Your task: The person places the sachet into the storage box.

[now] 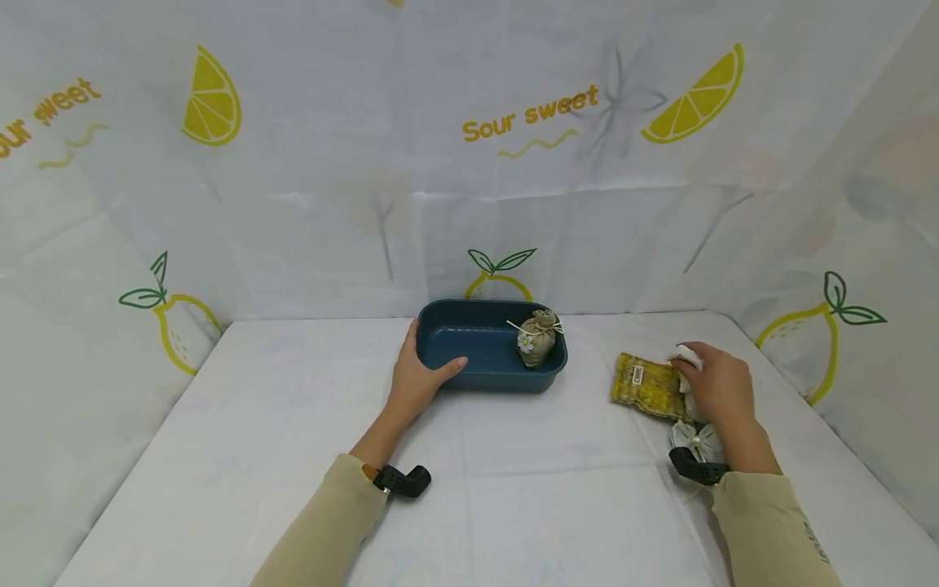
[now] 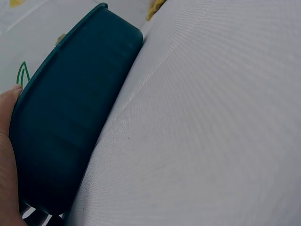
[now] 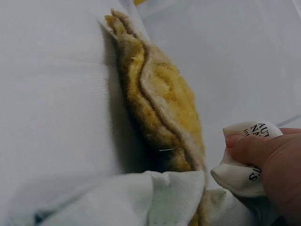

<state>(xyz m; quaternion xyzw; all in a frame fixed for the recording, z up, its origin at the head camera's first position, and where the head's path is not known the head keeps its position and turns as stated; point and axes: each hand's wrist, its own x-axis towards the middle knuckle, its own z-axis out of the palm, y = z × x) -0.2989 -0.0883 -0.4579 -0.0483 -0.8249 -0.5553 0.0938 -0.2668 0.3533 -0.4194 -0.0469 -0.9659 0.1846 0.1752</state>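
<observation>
My left hand (image 1: 418,371) grips the left end of a dark blue plastic basin (image 1: 484,381), thumb over the near rim and fingers along the outer side. In the left wrist view the basin wall (image 2: 75,103) fills the left part, the thumb at its rim. Inside the basin's right end sits a small beige drawstring sachet (image 1: 538,342) with a white flower. At the right, my right hand (image 1: 722,387) pinches a white cloth pouch (image 3: 244,176) with black lettering between thumb and fingers. Beside it lies a fuzzy yellow-brown pouch (image 1: 645,385) with a small label.
A pale fabric bow (image 1: 700,440) with a bead lies below the right hand, close to its wrist strap. White cloth covers the table (image 1: 513,489). Behind stands a white curtain (image 1: 330,204) printed with lemons and lettering.
</observation>
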